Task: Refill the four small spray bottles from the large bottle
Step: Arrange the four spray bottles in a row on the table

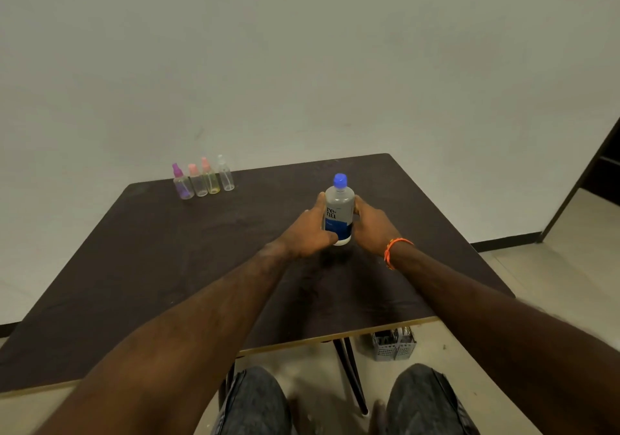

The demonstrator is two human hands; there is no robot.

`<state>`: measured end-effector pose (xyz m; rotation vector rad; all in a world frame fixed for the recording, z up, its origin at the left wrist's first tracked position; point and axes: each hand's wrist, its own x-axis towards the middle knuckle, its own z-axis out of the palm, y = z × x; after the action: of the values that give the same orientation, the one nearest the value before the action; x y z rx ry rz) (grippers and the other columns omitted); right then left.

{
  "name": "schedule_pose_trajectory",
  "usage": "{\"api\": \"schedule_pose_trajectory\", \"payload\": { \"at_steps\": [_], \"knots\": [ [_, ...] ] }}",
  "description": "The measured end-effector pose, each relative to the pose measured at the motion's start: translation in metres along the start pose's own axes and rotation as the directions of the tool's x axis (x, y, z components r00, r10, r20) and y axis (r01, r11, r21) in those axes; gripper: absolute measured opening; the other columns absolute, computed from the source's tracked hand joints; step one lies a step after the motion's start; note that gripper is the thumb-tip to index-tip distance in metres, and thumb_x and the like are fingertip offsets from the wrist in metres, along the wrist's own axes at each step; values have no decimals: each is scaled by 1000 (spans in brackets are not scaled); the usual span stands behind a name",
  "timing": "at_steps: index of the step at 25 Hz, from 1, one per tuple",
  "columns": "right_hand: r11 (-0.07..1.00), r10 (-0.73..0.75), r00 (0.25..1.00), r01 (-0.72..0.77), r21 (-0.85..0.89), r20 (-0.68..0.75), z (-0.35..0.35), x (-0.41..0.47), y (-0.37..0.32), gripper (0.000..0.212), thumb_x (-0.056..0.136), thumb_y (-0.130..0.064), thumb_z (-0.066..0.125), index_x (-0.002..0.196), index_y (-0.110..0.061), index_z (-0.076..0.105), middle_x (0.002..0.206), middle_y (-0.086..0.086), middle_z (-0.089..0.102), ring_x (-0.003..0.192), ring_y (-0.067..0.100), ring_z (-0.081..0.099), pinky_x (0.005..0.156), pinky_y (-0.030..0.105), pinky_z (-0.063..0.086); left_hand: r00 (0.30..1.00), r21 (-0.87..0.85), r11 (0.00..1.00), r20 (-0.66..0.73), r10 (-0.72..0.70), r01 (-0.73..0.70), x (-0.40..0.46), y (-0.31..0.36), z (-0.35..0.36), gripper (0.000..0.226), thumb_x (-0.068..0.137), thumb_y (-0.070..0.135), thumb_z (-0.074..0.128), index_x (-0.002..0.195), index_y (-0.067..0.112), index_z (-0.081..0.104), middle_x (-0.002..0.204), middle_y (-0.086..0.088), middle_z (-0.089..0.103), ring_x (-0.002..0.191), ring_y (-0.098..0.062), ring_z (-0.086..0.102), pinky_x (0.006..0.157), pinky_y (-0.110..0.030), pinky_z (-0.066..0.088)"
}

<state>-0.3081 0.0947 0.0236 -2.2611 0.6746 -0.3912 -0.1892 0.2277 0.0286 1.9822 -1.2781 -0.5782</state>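
A: Where are you holding the large bottle (339, 213)?

B: Mid-table (167, 250); your left hand (310, 231) and right hand (370, 226) are grasping its sides, upright. The four small spray bottles (203, 179) are standing far left.

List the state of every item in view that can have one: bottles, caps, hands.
Large bottle: upright on the table, blue cap on.
Four small spray bottles: upright in a row at the far left edge, spray tops on, apparently near empty.
Left hand: grips the large bottle's left side.
Right hand: holds its right side.
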Motion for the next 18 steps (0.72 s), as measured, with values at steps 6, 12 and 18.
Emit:
{"api": "schedule_pose_trajectory", "payload": {
  "at_steps": [6,12,18],
  "knots": [
    [999,-27,1000,27,19,-1,6,-3,3,70,92,-15,67,150,-29,31,144,4,54,130,28,54,109,45,44,999,-29,1000,-46,-5,4,-1,-8,10,95,87,3,68,162,22,12,146,-4,53,123,-14,54,109,-35,47],
    [986,-110,941,63,-154,-320,14,-12,-7,77,82,0,65,150,-18,33,153,4,38,139,26,39,114,47,38,997,-25,999,-62,-47,46,-5,-6,-3,103,92,4,65,166,14,-6,171,-7,22,154,-26,30,112,-23,29],
    [884,-465,822,449,-129,-329,28,4,-94,63,76,-2,54,136,-20,50,133,-3,51,110,13,53,96,33,48,964,68,988,-238,-117,136,-21,-40,-81,108,91,18,69,166,14,-8,170,-14,26,151,-27,36,105,-20,29]
  ]
}}
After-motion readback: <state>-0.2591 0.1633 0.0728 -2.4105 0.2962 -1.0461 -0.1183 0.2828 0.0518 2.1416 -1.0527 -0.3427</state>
